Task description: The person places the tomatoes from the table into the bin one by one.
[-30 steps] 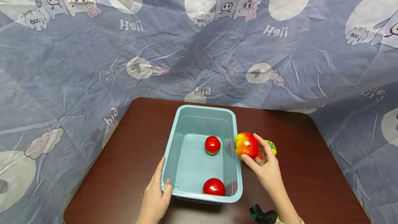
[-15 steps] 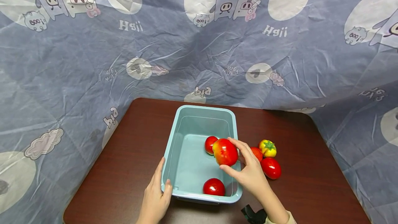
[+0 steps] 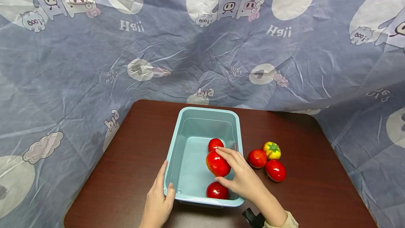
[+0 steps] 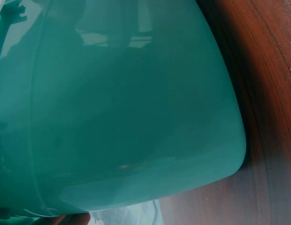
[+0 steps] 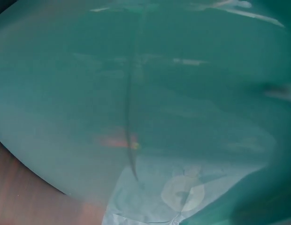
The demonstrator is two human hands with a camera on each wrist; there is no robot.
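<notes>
A light blue plastic bin (image 3: 207,113) stands on the table. At its near left corner my left hand (image 3: 159,196) holds the wall, thumb over the rim and fingers along the outside; the left wrist view shows the bin's outer wall (image 4: 136,103) close up. Inside the bin my right hand (image 3: 242,175) holds a glossy red tomato (image 3: 218,163) between thumb and fingertips. One red tomato (image 3: 215,144) lies behind it and another red tomato (image 3: 217,190) near the front wall. In the right wrist view the bin wall (image 5: 183,93) fills most of the picture, blurred.
Right of the bin, a red tomato (image 3: 257,158), an oval red tomato (image 3: 276,170) and a yellow fruit (image 3: 272,150) with a green calyx lie close together on the brown table (image 3: 303,143). A patterned grey-blue cloth (image 3: 190,45) hangs behind the table.
My right hand has carried the tomato left and over the bin from beside its right wall. The group of fruit on the right has come into sight. My left hand has stayed in place.
</notes>
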